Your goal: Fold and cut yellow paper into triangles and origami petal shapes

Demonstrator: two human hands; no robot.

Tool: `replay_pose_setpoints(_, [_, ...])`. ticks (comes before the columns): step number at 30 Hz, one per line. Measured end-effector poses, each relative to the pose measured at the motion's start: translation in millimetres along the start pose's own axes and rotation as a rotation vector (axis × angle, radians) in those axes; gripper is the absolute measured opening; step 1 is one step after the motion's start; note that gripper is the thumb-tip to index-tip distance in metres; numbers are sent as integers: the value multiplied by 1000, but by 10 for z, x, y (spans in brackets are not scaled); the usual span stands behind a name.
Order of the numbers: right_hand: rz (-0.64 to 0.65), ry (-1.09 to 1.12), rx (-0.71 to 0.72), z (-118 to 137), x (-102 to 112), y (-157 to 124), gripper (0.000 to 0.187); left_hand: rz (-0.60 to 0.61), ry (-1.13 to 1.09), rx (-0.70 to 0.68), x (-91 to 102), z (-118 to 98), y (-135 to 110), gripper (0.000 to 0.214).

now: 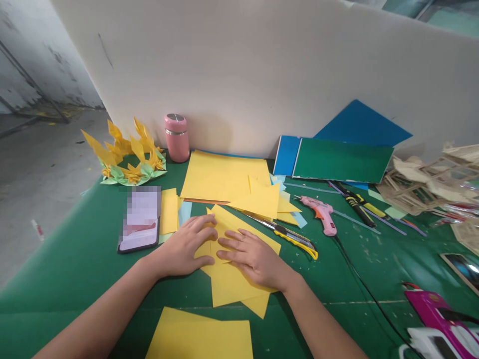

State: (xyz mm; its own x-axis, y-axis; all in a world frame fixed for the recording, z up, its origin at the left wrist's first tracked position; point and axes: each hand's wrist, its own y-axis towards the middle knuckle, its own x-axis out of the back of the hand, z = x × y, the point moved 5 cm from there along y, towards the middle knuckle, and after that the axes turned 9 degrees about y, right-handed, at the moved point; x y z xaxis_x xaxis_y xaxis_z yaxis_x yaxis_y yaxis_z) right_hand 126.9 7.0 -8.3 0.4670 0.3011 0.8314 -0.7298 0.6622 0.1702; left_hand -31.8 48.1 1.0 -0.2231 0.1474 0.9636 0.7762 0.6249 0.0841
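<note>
Yellow paper sheets (232,289) lie overlapped at odd angles on the green table, beneath both my hands. My left hand (189,247) rests on their left side, its fingers apart and slightly bent. From the right, my right hand (254,257) lies flat over the middle of the paper, fingers stretched out and spread. The fingertips of the two hands nearly meet along a crease or edge, partly hidden by the fingers. Just beyond my right hand is a yellow-and-black utility knife (297,239). Another yellow sheet (202,336) lies closer to me.
Left stand a phone (140,224), a folded-paper flower crown (132,159) and a pink flask (177,139). Behind my hands is a yellow paper stack (220,174). A corded pink glue gun (324,214), a green board (340,159) and a wooden stick model (422,174) are right.
</note>
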Motion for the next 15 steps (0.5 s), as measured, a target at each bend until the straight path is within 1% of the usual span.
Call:
replay_pose_setpoints(2, [9,8,-3,-3,-2,0,35,8,-20,4,1,4,2,39])
replay_pose_setpoints(4, [13,13,-9,-4,-3,1,35,6,-27,8,3,8,5,46])
replay_pose_setpoints(15, [32,19,-29,13,-5,-6,35,-33,-4,-7,-26,18,11,54])
